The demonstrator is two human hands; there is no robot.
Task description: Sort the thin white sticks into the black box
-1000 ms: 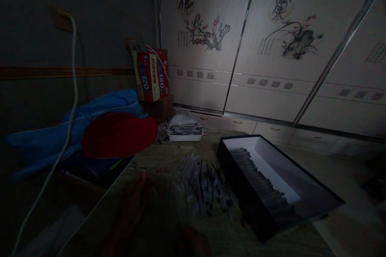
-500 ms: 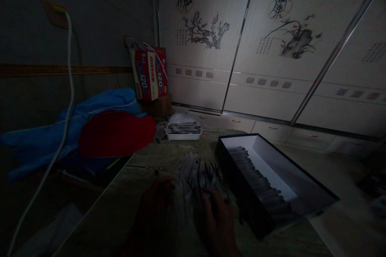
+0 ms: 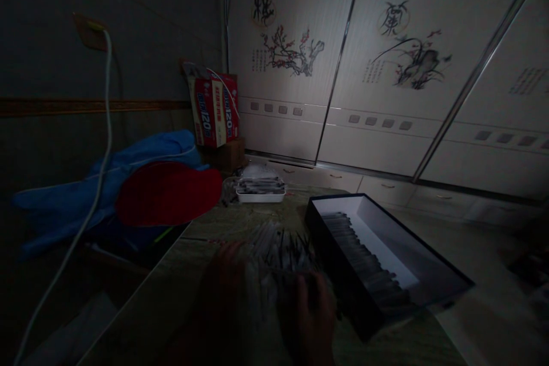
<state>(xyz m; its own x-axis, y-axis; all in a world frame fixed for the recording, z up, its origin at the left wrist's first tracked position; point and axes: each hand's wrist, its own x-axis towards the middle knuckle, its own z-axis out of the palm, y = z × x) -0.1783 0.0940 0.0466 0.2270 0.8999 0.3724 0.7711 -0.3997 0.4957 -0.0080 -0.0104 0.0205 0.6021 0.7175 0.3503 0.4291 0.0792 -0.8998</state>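
Observation:
A loose pile of thin dark sticks in pale clear sleeves (image 3: 281, 249), like slim pens, lies on the table in front of me. At the pile's left edge is my left hand (image 3: 225, 274), dark and smeared, so its grip is unclear. My right hand (image 3: 315, 306) is at the near right of the pile with its fingers bent inward. What lies between those fingers is lost in the shadow. Right of it stands an open dark box (image 3: 362, 303) with a white inside, holding a row of similar sleeved sticks (image 3: 364, 257) along its left side.
A white tray (image 3: 261, 198) full of similar sticks sits at the table's (image 3: 171, 309) far end, beside clear plastic. To the left lie a red round item (image 3: 169, 194) and blue cloth (image 3: 146, 148). A white cable (image 3: 105, 143) hangs from the wall. Red cartons (image 3: 214, 111) stand behind.
My right hand has drawn slightly right and nearer to me. My left hand has shifted a little, staying beside the pile. The view has tilted slightly upward.

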